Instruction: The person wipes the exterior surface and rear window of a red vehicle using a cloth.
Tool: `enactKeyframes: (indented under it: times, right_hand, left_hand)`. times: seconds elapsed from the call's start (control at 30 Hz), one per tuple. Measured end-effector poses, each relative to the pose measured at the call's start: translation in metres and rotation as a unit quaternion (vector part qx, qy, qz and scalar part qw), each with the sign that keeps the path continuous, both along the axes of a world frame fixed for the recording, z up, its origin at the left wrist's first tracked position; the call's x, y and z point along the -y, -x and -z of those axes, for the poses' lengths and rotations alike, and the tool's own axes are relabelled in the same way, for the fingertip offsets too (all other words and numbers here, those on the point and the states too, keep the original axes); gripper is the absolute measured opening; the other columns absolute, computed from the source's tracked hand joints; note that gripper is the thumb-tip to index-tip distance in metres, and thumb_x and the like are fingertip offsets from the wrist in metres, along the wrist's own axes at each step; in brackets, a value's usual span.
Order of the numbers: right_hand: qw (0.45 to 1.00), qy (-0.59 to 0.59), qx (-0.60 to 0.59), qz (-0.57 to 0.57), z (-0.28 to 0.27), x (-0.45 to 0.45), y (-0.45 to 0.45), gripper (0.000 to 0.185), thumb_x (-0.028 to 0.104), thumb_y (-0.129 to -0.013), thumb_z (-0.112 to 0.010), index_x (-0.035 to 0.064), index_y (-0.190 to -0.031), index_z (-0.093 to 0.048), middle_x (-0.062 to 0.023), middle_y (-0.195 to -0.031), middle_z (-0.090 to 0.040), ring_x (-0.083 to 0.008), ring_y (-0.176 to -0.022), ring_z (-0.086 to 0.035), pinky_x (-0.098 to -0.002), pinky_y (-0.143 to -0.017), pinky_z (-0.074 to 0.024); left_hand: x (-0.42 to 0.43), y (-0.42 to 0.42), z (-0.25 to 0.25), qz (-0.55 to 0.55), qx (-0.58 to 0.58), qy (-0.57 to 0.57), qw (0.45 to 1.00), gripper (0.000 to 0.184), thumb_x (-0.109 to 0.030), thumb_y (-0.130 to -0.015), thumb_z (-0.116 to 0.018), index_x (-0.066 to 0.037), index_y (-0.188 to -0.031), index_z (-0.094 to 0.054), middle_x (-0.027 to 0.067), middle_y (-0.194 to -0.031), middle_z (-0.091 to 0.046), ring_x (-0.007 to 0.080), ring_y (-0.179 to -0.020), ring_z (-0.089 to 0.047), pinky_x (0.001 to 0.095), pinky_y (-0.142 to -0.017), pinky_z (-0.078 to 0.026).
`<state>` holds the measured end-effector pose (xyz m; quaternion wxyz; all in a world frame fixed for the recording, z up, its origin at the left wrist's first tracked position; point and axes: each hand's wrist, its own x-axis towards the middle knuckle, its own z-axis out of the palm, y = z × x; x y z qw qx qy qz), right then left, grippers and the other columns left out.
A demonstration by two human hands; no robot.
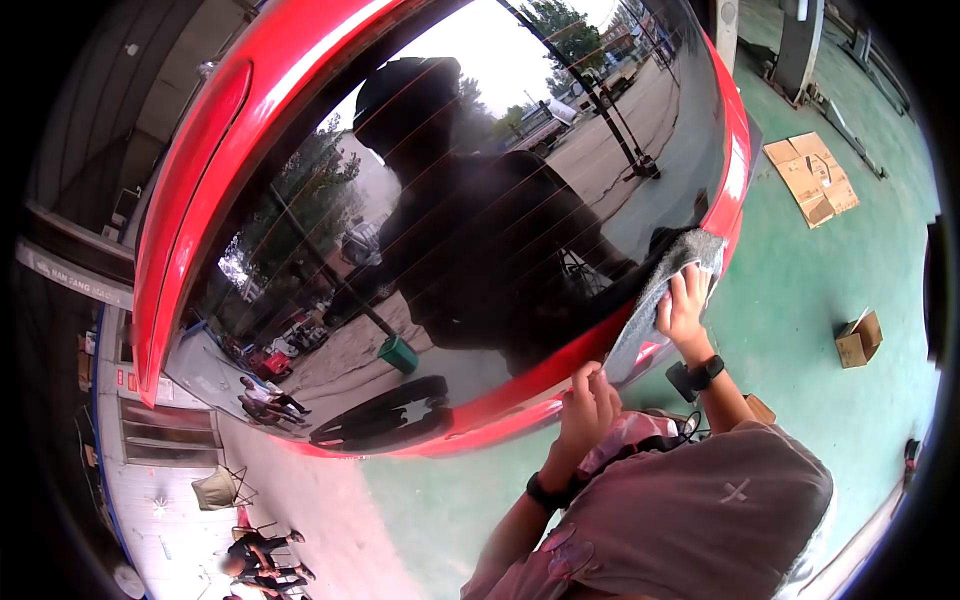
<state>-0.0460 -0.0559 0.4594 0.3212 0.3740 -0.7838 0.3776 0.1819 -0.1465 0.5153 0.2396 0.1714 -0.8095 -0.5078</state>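
Note:
A grey cloth [634,332] lies against the lower right edge of a red car's rear window [480,280], over the red body panel [570,355]. My right hand [685,312] presses on the cloth with its fingers bent into it. At the cloth's lower left end, my left hand [588,408] has its fingers curled and pinches the corner. Both wrists wear dark bands. A dark rear wiper [385,412] runs along the bottom of the glass, which reflects a person, trees and a yard.
On the green floor [800,280] to the right are flattened cardboard [811,180] and an open cardboard box [858,340]. A metal lift post [797,50] stands at upper right. At lower left, a person sits [265,562] near a folding chair [222,488].

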Motion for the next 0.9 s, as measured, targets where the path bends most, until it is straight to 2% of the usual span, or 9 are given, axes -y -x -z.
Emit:
enactKeyframes:
  times: [0.03,0.13,0.17,0.2,0.27,0.4,0.6,0.63,0.9]
  right_hand:
    - [1.000,-0.011,0.008,0.004,-0.008,0.002,-0.002,0.035,0.016,-0.079,-0.062,-0.0012,-0.109,-0.062,-0.0283,-0.118,-0.053,-0.0450,-0.097,-0.052,-0.0557,-0.086,-0.0384]
    - [0.996,-0.067,0.062,-0.013,-0.043,0.002,-0.013,0.034,0.016,-0.087,-0.061,-0.0022,-0.116,-0.059,-0.0308,-0.127,-0.052,-0.0458,-0.102,-0.053,-0.0541,-0.090,-0.0393]
    - [0.994,-0.075,0.074,-0.025,-0.059,0.001,-0.015,0.036,0.018,-0.092,-0.061,-0.0031,-0.120,-0.056,-0.0321,-0.130,-0.051,-0.0466,-0.104,-0.052,-0.0526,-0.092,-0.0404]
    - [0.992,-0.082,0.089,-0.038,-0.070,-0.001,-0.017,0.038,0.022,-0.093,-0.064,-0.0039,-0.121,-0.057,-0.0331,-0.134,-0.050,-0.0488,-0.107,-0.052,-0.0525,-0.097,-0.0411]
    - [0.994,-0.086,0.037,-0.057,-0.090,-0.003,-0.015,0.044,0.024,-0.093,-0.067,-0.0040,-0.125,-0.058,-0.0341,-0.138,-0.049,-0.0503,-0.112,-0.053,-0.0521,-0.101,-0.0419]
    - [0.989,-0.096,-0.009,-0.113,-0.147,0.004,-0.011,0.051,0.018,-0.092,-0.067,0.0011,-0.138,-0.054,-0.0269,-0.144,-0.049,-0.0454,-0.117,-0.055,-0.0494,-0.102,-0.0437]
    - [0.972,-0.144,-0.081,-0.164,-0.216,0.011,-0.019,0.056,0.016,-0.092,-0.064,0.0075,-0.145,-0.050,-0.0204,-0.148,-0.047,-0.0389,-0.120,-0.054,-0.0450,-0.104,-0.0437]
    - [0.969,-0.151,-0.080,-0.180,-0.223,0.011,-0.019,0.057,0.016,-0.092,-0.064,0.0088,-0.147,-0.048,-0.0198,-0.149,-0.046,-0.0377,-0.122,-0.053,-0.0440,-0.106,-0.0434]
    - [0.937,-0.124,-0.150,-0.291,-0.270,0.040,0.001,0.060,0.016,-0.093,-0.064,0.0086,-0.149,-0.046,-0.0184,-0.147,-0.049,-0.0375,-0.125,-0.052,-0.0458,-0.108,-0.0420]
  left_hand:
    - [-0.004,0.002,-0.008,-0.005,-0.015,-0.113,0.993,0.019,-0.005,-0.106,-0.046,0.003,-0.122,-0.042,0.0124,-0.075,-0.066,0.0171,-0.058,-0.064,0.0300,-0.057,-0.049]
    - [-0.006,0.010,-0.009,-0.061,-0.061,0.016,0.996,0.018,-0.005,-0.105,-0.047,0.004,-0.121,-0.043,0.0176,-0.089,-0.066,0.0191,-0.072,-0.067,0.0312,-0.066,-0.051]
    - [-0.004,0.012,-0.008,-0.084,-0.052,0.070,0.993,0.018,-0.004,-0.105,-0.048,0.004,-0.121,-0.044,0.0196,-0.099,-0.064,0.0212,-0.084,-0.068,0.0329,-0.074,-0.051]
    - [-0.002,0.015,-0.007,-0.109,-0.081,0.077,0.988,0.019,-0.004,-0.104,-0.050,0.004,-0.121,-0.046,0.0205,-0.099,-0.066,0.0227,-0.084,-0.067,0.0331,-0.075,-0.052]
    - [0.008,0.013,-0.027,-0.134,-0.118,0.089,0.980,0.025,-0.009,-0.103,-0.054,0.004,-0.123,-0.052,0.0262,-0.107,-0.065,0.0402,-0.095,-0.067,0.0448,-0.082,-0.053]
    - [0.051,0.003,-0.094,-0.177,-0.150,0.272,0.934,0.041,-0.004,-0.096,-0.059,0.008,-0.134,-0.048,0.0280,-0.116,-0.063,0.0417,-0.103,-0.065,0.0443,-0.092,-0.051]
    - [0.071,-0.013,-0.146,-0.171,-0.113,0.339,0.918,0.053,-0.007,-0.094,-0.061,0.008,-0.142,-0.042,0.0304,-0.128,-0.057,0.0453,-0.112,-0.058,0.0475,-0.099,-0.045]
    - [0.068,-0.022,-0.154,-0.158,-0.069,0.302,0.938,0.059,-0.007,-0.094,-0.062,0.002,-0.147,-0.038,0.0288,-0.142,-0.050,0.0430,-0.127,-0.054,0.0474,-0.107,-0.042]
    - [0.073,-0.080,-0.255,-0.091,0.046,0.355,0.929,0.063,-0.013,-0.098,-0.061,0.000,-0.152,-0.033,0.0311,-0.147,-0.046,0.0464,-0.135,-0.049,0.0468,-0.113,-0.039]
